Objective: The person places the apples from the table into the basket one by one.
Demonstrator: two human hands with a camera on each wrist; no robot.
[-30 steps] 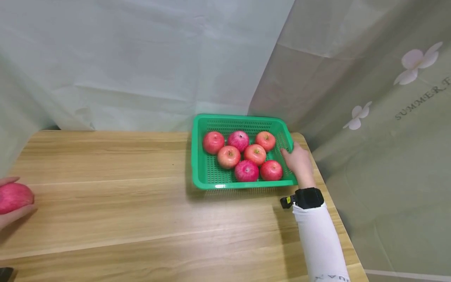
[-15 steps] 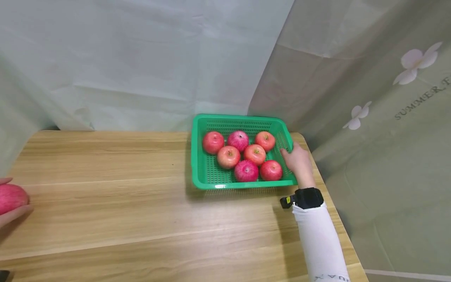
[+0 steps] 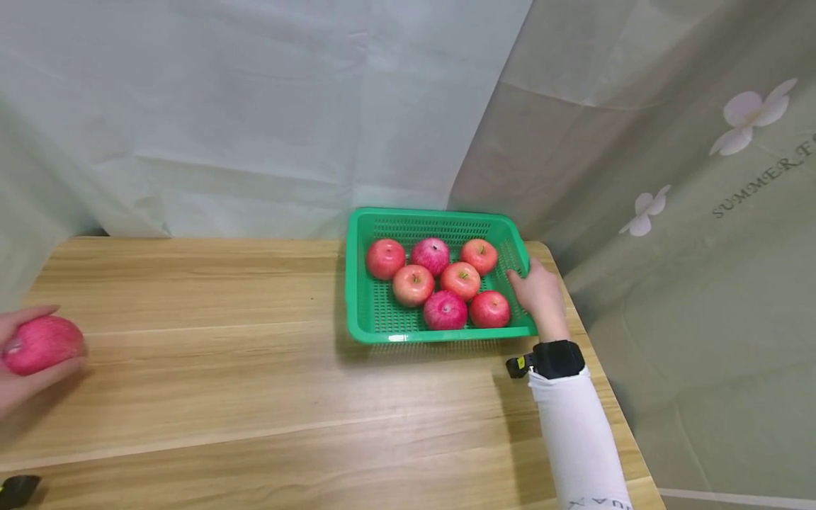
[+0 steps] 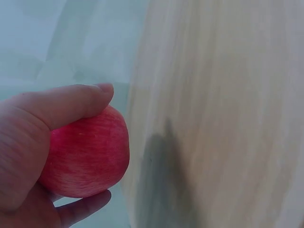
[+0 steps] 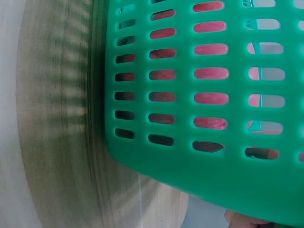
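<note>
The left hand (image 3: 15,379), at 9 o'clock on the desk (image 3: 255,397), holds a red apple (image 3: 43,344) with thumb and fingers curled round it, clear of the desktop. The right hand (image 3: 540,294) grips the 3 o'clock rim of the green basket (image 3: 363,312), which holds six apples (image 3: 440,280). Judged step: carrying the apple; it sits well apart from the basket, so loading it calls for a long sweep toward 2 o'clock.

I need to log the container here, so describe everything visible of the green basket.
The green basket is a shallow rectangular plastic tray with slotted walls and a perforated floor. It sits flat on the far right part of the wooden table, by the curtain. Six red apples lie inside. The right hand holds its right rim.
</note>
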